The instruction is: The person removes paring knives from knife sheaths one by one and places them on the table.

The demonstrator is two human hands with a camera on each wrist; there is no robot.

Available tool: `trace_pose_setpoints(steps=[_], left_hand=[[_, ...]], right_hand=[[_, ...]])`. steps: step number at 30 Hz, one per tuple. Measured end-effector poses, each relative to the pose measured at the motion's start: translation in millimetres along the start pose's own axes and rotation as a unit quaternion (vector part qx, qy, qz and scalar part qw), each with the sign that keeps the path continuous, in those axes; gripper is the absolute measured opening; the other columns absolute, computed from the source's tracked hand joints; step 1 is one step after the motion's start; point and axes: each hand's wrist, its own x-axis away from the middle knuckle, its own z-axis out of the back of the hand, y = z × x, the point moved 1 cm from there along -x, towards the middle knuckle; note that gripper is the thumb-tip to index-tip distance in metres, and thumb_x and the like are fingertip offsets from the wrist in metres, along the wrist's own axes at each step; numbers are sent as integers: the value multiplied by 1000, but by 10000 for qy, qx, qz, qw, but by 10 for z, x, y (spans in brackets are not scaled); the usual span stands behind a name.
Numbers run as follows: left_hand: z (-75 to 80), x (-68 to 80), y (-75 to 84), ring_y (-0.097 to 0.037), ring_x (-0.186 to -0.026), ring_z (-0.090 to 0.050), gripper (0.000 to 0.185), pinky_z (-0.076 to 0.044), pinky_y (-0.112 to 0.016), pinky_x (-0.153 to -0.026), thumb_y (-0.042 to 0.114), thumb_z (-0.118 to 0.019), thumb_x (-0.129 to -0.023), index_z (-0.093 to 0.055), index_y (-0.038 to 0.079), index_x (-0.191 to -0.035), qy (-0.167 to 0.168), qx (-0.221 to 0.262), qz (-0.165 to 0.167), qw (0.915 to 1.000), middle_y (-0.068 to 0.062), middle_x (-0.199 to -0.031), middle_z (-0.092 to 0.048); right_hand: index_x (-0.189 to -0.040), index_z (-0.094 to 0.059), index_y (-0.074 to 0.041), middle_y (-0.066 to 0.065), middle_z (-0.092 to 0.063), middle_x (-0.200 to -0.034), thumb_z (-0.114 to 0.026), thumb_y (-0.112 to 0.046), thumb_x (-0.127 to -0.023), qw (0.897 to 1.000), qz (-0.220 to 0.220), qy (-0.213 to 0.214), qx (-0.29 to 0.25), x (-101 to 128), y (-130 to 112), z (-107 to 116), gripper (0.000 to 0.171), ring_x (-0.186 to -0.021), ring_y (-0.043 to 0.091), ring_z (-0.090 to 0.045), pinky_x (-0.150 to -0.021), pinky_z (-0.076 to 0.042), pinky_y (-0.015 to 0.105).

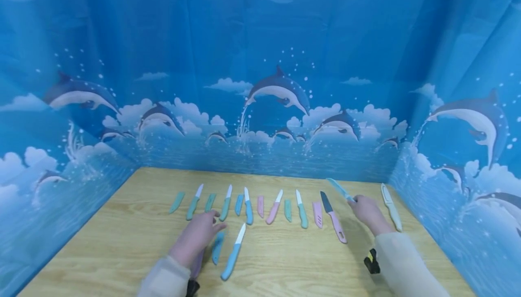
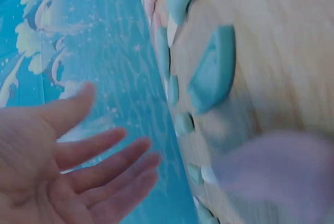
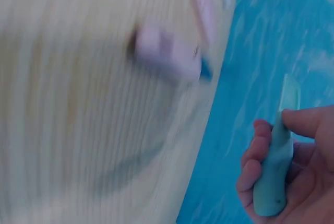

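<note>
My right hand grips a light teal knife by its handle, above the table's right side. In the head view its blade end points up and left, and a pale teal cover seems to lie over the blade. My left hand hovers over the left side with loosely extended fingers, holding nothing. Near it lie a blue sheath and a blue-handled knife with a white blade. A purple object is partly hidden under the left wrist; it looks blurred in the left wrist view.
Across the wooden table runs a row of several small knives and sheaths, including a pink-handled knife with a dark blade and a pink sheath. A whitish knife lies near the right edge. Dolphin-printed curtains enclose the back and sides.
</note>
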Motion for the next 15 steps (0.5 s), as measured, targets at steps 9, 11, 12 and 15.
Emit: trace_pose_setpoints(steps=[9, 11, 12, 15], left_hand=[[-196, 39, 258, -49, -131, -39, 75, -36, -62, -104, 38, -71, -85, -41, 2, -143, 1122, -316, -1657, 9793, -28, -145, -40], [-235, 32, 321, -50, -135, -34, 80, -31, -63, -108, 39, -71, -84, -36, 3, -146, 1042, -235, -1721, 9793, -28, -148, -34], [-252, 25, 357, -49, -136, -33, 82, -29, -62, -110, 40, -72, -84, -35, 2, -146, 1003, -219, -1755, 9791, -27, -149, -33], [-311, -4, 471, -47, -140, -28, 85, -24, -61, -112, 41, -72, -83, -32, 3, -148, 846, -154, -1831, 9793, -25, -153, -29]], right_hand=[[-123, -56, 3, 17, -66, -90, -51, -25, -101, 9985, 457, -10, -286, 315, -698, -410, 37, -71, 28, -60, -64, -50, 40], [-115, -61, -2, 8, -61, -76, -54, -24, -99, 9971, 666, 64, -350, 388, -825, -489, 28, -59, 19, -50, -53, -42, 32], [-110, -63, -4, 4, -56, -70, -56, -23, -98, 9961, 784, 111, -378, 421, -875, -529, 24, -54, 16, -42, -50, -36, 28], [-98, -65, -10, -3, -48, -63, -60, -22, -96, 9929, 1088, 230, -424, 510, -983, -637, 13, -52, 12, -36, -48, -31, 24]])
